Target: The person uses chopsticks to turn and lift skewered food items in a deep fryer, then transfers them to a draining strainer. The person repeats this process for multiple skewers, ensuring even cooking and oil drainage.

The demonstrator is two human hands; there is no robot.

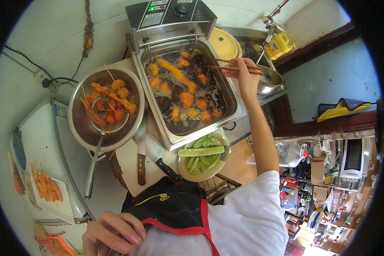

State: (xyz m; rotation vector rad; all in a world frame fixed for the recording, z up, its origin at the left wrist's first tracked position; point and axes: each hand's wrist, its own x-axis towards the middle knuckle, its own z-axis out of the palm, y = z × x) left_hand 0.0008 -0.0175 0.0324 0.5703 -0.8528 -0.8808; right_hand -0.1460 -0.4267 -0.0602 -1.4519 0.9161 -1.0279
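Note:
My right hand grips a pair of long wooden chopsticks over the right side of an electric deep fryer. The chopstick tips reach over the dark, bubbling oil, near its upper right. A long yellow battered piece and several orange and yellow chunks float in the oil. Close to my chest at the lower left is my left hand, its fingers curled; whether it holds anything is hidden. Left of the fryer, a metal bowl holds a strainer and fried skewers.
Two knives lie on a white board before me. A plate of green vegetables stands beside the fryer's front edge. At left is a tray of skewers. A metal pan sits by the sink at right.

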